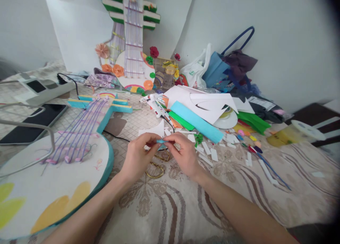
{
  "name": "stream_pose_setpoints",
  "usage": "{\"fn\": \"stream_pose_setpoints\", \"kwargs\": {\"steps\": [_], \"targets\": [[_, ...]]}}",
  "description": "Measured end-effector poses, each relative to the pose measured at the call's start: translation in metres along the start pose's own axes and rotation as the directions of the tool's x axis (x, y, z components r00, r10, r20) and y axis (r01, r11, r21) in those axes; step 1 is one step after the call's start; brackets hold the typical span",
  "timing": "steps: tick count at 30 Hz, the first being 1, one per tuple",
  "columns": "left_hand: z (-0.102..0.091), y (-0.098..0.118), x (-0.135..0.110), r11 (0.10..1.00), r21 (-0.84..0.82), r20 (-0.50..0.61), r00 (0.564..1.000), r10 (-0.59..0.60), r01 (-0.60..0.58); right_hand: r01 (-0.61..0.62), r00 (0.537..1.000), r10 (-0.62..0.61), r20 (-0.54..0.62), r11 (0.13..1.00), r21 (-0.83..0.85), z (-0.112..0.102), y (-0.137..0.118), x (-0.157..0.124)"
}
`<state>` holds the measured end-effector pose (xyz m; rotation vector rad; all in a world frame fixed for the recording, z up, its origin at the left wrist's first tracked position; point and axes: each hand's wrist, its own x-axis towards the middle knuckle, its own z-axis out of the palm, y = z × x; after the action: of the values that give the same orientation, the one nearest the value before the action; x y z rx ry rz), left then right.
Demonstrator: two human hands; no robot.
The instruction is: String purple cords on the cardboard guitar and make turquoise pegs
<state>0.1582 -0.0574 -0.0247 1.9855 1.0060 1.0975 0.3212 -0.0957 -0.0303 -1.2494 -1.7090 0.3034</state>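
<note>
**Blue paper piece (160, 141) pinched to the right of the flat-lying craft guitar (79, 173)**

Just right of the guitar's body, the left hand (140, 150) and the right hand (183, 151) meet above the patterned tablecloth (183, 208). Each is narrowed to a fingertip pinch on the small blue piece, thumbs and forefingers nearly touching.

Gold scissor handles (155, 176) lie under the hands, on the guitar's right; the blades cannot be made out. Farther from the wearer, right of the guitar's neck, are a white glue gun (158, 107), a long light-blue bar (196, 121) and a heap of white paper (183, 95), which crowd the surface along with scattered white offcuts (205, 148). A grey curved rod or cable (54, 141) crosses in front of the guitar's body, and a dark-screened device (34, 123) lies left of its neck. Beyond its head stands an upright guitar (134, 42) with purple strings.

Well to the guitar's right, a black package (255, 104) bears a white label (262, 103), its print too small to read. Left of that package, but still right of the guitar, a white plastic bag (198, 66) shows green marks, also illegible.
</note>
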Motion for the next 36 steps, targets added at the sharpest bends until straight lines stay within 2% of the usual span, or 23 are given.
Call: {"fn": "stream_pose_setpoints", "kwargs": {"steps": [36], "targets": [[0.002, 0.0009, -0.0017, 0.999, 0.02, 0.03, 0.999, -0.04, 0.039, -0.088, 0.994, 0.086, 0.069, 0.996, 0.029, 0.0017, -0.0001, 0.001]]}}
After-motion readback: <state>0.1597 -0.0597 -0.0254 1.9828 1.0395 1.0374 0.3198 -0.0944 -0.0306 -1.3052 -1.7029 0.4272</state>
